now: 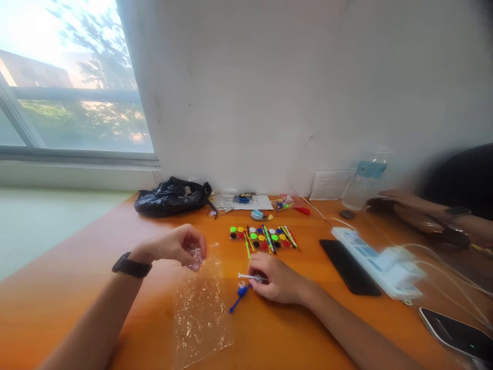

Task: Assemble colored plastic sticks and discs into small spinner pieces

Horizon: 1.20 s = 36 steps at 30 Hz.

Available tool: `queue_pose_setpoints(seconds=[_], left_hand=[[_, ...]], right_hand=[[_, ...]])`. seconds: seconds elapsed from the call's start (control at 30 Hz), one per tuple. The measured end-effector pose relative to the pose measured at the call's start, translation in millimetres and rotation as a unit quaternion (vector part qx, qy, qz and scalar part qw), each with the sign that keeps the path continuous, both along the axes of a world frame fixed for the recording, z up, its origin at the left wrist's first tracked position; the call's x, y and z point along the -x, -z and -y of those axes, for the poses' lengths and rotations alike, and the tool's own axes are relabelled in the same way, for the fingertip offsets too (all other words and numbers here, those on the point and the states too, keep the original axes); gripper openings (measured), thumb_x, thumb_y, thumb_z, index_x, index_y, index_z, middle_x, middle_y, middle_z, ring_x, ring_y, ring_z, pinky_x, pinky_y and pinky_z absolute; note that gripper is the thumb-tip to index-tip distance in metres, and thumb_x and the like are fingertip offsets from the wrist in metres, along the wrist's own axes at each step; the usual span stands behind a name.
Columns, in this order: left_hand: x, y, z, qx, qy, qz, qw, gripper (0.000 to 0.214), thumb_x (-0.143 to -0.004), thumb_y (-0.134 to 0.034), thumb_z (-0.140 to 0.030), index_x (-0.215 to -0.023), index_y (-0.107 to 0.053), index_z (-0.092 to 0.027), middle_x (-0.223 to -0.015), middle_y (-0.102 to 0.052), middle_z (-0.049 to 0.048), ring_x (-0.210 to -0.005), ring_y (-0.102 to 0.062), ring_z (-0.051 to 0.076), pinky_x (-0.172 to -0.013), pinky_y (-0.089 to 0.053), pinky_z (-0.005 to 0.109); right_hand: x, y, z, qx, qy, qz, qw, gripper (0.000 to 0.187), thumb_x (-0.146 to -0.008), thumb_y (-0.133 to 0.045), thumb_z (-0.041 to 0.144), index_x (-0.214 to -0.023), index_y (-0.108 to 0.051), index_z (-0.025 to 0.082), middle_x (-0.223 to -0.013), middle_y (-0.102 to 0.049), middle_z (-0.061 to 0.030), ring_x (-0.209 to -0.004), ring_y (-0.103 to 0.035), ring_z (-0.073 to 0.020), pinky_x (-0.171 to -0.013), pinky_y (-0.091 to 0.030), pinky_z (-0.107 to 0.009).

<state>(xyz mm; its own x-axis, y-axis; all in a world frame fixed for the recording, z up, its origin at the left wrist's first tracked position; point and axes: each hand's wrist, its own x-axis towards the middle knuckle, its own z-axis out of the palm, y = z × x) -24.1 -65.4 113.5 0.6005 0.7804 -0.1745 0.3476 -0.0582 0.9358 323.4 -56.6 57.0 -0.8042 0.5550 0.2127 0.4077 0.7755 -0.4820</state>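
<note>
My left hand [187,246], with a black band at the wrist, is closed on the upper part of a clear plastic bag [202,308]. The crinkled bag lies on the table in front of me. My right hand [271,277] pinches a thin white plastic stick [246,276] with forked ends. Just below its fingertips is a blue plastic stick [235,303] with a small round part; whether the fingers touch it I cannot tell. Beyond my right hand, round paint pots [254,238] in several colours lie in rows, with coloured sticks [268,240] across them.
A black plastic bag [171,198] lies at the back left by the wall. To the right are a black phone [348,267], a white power strip [372,264] with cables, and another phone [454,334]. A bottle [364,180] stands near another person's hand [404,198].
</note>
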Motion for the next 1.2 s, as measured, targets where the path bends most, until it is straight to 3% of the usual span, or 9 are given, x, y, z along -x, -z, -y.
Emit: queue_pose_setpoints(seconds=[0.13,0.23,0.33,0.5,0.63,0.73,0.9,1.07,1.2], left_hand=[[1.3,4.5,-2.6,0.006,0.034,0.0,0.999,0.041,-0.056,-0.102,-0.023,-0.089,-0.079,-0.017,-0.077,-0.077,0.0011,-0.062,-0.065,0.01,-0.057,-0.05,0.016],[0.4,5.9,-3.7,0.016,0.045,-0.003,0.999,0.045,-0.054,-0.104,-0.025,-0.092,-0.08,-0.018,-0.081,-0.078,0.0019,-0.067,-0.07,0.013,-0.061,-0.054,0.018],[-1.1,5.6,-3.9,0.022,0.046,-0.008,0.999,0.048,-0.055,-0.104,-0.028,-0.096,-0.081,-0.019,-0.083,-0.079,0.0029,-0.071,-0.074,0.016,-0.063,-0.057,0.019],[-1.2,5.8,-3.3,0.026,0.087,-0.007,0.996,0.053,-0.055,-0.104,-0.03,-0.101,-0.08,-0.019,-0.087,-0.08,0.0043,-0.073,-0.076,0.017,-0.065,-0.059,0.02],[-4.8,9.0,-3.0,0.034,0.108,-0.001,0.994,0.059,-0.053,-0.105,-0.032,-0.103,-0.078,-0.019,-0.088,-0.08,0.0051,-0.075,-0.078,0.019,-0.065,-0.06,0.022],[-17.7,16.6,-2.6,0.04,0.119,0.001,0.992,0.059,-0.054,-0.104,-0.031,-0.105,-0.078,-0.019,-0.085,-0.081,0.0048,-0.074,-0.078,0.019,-0.065,-0.06,0.022],[-55.1,37.7,0.5,0.049,0.115,-0.001,0.992,0.051,-0.071,-0.095,-0.043,-0.113,-0.079,-0.02,-0.098,-0.082,0.0082,-0.082,-0.079,0.021,-0.071,-0.063,0.026],[-76.5,50.2,3.2,0.034,0.133,0.0,0.99,0.063,-0.061,-0.1,-0.044,-0.116,-0.08,-0.021,-0.102,-0.082,0.0078,-0.083,-0.078,0.021,-0.071,-0.061,0.026],[-76.4,51.6,2.7,0.046,0.144,0.004,0.989,0.062,-0.065,-0.098,-0.05,-0.116,-0.079,-0.02,-0.094,-0.081,0.0056,-0.077,-0.076,0.019,-0.067,-0.058,0.024]], right_hand=[[-3.8,-3.5,-0.4,0.011,-0.021,0.003,1.0,0.01,-0.088,-0.068,0.018,-0.083,-0.059,0.018,-0.089,-0.062,-0.0031,-0.081,-0.054,-0.0172,-0.072,-0.039,-0.027],[-5.2,-5.3,-1.5,0.026,-0.028,0.007,0.999,0.014,-0.096,-0.064,0.026,-0.086,-0.06,0.019,-0.091,-0.064,-0.0045,-0.084,-0.056,-0.0185,-0.072,-0.04,-0.028],[-5.6,-4.1,-3.8,0.033,-0.013,0.005,0.999,0.02,-0.104,-0.057,0.033,-0.089,-0.059,0.019,-0.092,-0.064,-0.0052,-0.082,-0.056,-0.0187,-0.073,-0.041,-0.029],[-8.8,-0.5,-10.4,0.062,0.009,-0.022,0.998,0.016,-0.105,-0.054,0.029,-0.093,-0.058,0.019,-0.094,-0.062,-0.0042,-0.08,-0.054,-0.0173,-0.072,-0.041,-0.028],[-10.0,-3.0,-13.8,0.06,0.035,-0.096,0.993,0.018,-0.107,-0.052,0.031,-0.094,-0.057,0.02,-0.092,-0.058,-0.0026,-0.082,-0.052,-0.0171,-0.075,-0.041,-0.029],[-8.5,-5.5,-14.8,0.122,0.058,-0.176,0.975,0.023,-0.108,-0.054,0.04,-0.094,-0.056,0.021,-0.09,-0.057,-0.0014,-0.08,-0.05,-0.0164,-0.073,-0.042,-0.029],[-6.2,-6.4,-17.6,0.342,0.055,-0.274,0.897,0.035,-0.103,-0.059,0.057,-0.098,-0.049,0.024,-0.087,-0.059,0.0014,-0.061,-0.042,-0.0109,-0.053,-0.033,-0.024],[-5.2,-7.6,-20.6,0.318,0.062,-0.276,0.905,0.039,-0.093,-0.075,0.054,-0.09,-0.06,0.019,-0.082,-0.059,0.0006,-0.067,-0.046,-0.0103,-0.057,-0.03,-0.024],[-4.8,-7.0,-20.9,0.338,0.078,-0.28,0.895,0.039,-0.085,-0.083,0.053,-0.087,-0.069,0.016,-0.078,-0.062,-0.0003,-0.062,-0.042,-0.009,-0.054,-0.026,-0.025]])
